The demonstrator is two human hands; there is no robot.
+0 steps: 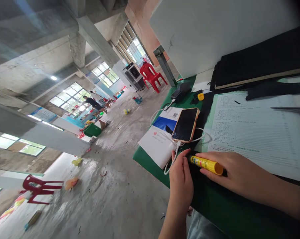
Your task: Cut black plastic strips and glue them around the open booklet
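My right hand (230, 168) closes round a yellow tube (206, 164) with a printed label, fingers above it and thumb below. The tube lies slanted, its far end towards my left hand. My left hand (181, 176) rests at the table edge, fingers bent and pressed together beside black material; what they hold is hidden. Just beyond it lies a phone (186, 125) with a white cable (174, 159) plugged in, on a white and blue booklet (156, 139). A small yellow cap (201, 96) stands farther back on the green tabletop (214, 209).
Printed sheets (249, 129), scissors-like metal blades (289, 108) and stacked black pieces (261, 56) lie to the right. A black adapter (181, 92) sits near the back. Red chairs (151, 74), an air cooler (134, 76) and a person (91, 103) are across the concrete floor.
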